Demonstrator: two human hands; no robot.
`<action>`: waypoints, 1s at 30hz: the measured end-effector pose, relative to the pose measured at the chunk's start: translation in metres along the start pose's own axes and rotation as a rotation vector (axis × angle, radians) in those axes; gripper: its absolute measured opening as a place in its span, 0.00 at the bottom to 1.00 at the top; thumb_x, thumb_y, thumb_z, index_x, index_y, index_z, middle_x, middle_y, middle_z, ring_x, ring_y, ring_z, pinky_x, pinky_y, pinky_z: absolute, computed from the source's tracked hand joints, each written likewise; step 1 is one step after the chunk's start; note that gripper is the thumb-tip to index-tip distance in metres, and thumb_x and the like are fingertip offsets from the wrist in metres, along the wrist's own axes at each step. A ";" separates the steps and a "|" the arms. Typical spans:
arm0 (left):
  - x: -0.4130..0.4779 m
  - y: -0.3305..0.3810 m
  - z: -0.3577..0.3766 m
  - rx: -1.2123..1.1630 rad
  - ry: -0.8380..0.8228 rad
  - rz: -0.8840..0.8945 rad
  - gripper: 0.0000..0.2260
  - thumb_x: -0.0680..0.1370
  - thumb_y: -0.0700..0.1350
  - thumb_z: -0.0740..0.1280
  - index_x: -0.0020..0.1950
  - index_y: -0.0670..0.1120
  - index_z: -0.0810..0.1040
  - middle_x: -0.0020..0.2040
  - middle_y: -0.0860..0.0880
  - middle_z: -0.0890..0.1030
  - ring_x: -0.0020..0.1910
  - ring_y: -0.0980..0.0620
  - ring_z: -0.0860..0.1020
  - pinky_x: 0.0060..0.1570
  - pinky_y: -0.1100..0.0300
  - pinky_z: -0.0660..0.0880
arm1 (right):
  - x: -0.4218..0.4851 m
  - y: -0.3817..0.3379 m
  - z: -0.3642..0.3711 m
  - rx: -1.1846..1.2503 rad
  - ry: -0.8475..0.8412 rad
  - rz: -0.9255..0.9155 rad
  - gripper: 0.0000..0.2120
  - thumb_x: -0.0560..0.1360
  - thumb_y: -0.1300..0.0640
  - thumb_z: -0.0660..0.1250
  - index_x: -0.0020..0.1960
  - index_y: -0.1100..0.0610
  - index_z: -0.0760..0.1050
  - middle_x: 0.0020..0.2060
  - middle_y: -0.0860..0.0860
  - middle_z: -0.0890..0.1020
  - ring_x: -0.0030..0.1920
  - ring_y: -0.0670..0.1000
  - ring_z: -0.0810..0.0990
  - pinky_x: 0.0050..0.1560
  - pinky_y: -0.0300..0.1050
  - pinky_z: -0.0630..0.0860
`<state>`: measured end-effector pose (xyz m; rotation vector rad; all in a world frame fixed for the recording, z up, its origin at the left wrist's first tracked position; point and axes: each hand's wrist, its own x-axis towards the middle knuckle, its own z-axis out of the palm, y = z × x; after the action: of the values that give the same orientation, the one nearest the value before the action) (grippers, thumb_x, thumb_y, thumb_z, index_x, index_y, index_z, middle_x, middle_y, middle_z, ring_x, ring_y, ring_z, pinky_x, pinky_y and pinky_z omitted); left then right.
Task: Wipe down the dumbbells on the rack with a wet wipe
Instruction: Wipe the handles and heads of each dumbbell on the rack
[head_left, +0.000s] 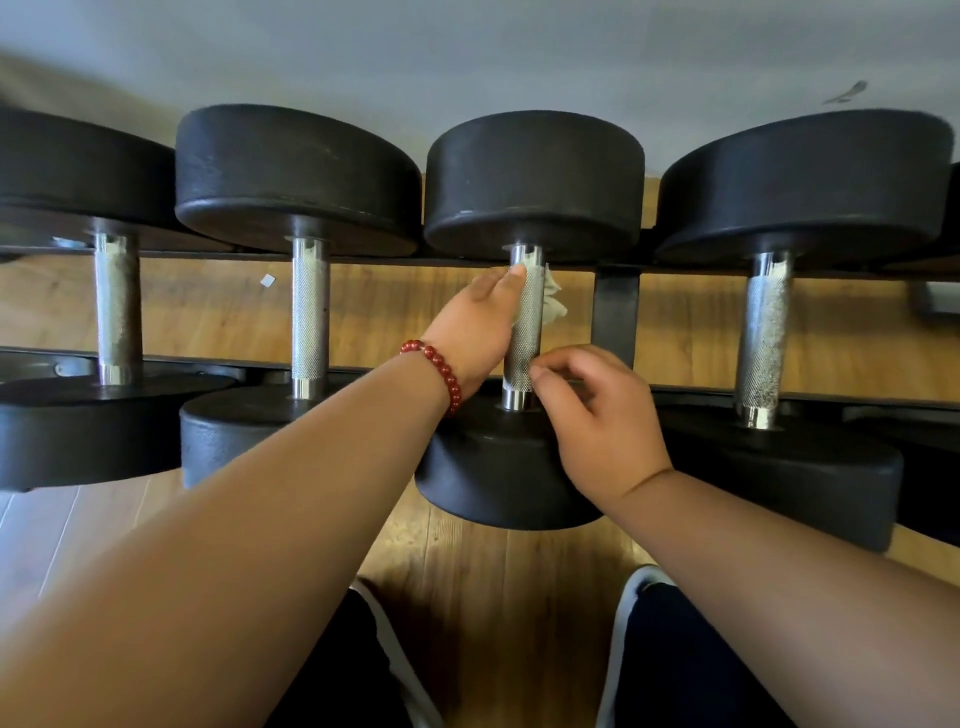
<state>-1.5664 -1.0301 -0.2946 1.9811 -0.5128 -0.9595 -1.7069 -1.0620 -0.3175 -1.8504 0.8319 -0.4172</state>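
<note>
Fig.: black dumbbells (298, 171) in a row on rack (615, 312). L hand (472, 327), w/ red bead bracelet (434, 366), wraps knurled handle (527, 322) of 3rd dumbbell (535, 182), clamping wet wipe (553, 296) vs. handle's R side. R hand (597, 415): fingers curled, tips at handle's lower end; pinch or mere touch, can't tell.
</note>
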 end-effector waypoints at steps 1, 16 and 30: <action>0.003 0.003 0.001 0.031 0.020 0.007 0.19 0.84 0.55 0.52 0.68 0.47 0.73 0.52 0.50 0.79 0.50 0.54 0.77 0.47 0.62 0.71 | 0.000 0.000 0.000 -0.001 0.000 -0.003 0.06 0.77 0.52 0.65 0.45 0.51 0.80 0.43 0.43 0.79 0.47 0.41 0.77 0.47 0.35 0.73; 0.009 0.002 0.000 0.017 0.021 0.034 0.16 0.84 0.46 0.57 0.70 0.43 0.71 0.65 0.45 0.75 0.62 0.53 0.75 0.55 0.68 0.71 | 0.000 0.003 0.000 0.034 0.013 -0.012 0.06 0.76 0.50 0.64 0.45 0.49 0.79 0.42 0.41 0.78 0.47 0.40 0.76 0.45 0.27 0.70; 0.020 0.011 0.011 0.033 0.008 -0.050 0.26 0.78 0.65 0.59 0.56 0.41 0.75 0.44 0.48 0.82 0.44 0.52 0.81 0.49 0.58 0.74 | 0.000 0.002 0.001 0.030 0.008 -0.002 0.07 0.76 0.50 0.63 0.46 0.50 0.79 0.43 0.41 0.78 0.47 0.40 0.77 0.45 0.29 0.72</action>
<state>-1.5622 -1.0553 -0.2977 2.0356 -0.4793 -0.9791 -1.7074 -1.0619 -0.3197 -1.8229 0.8255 -0.4365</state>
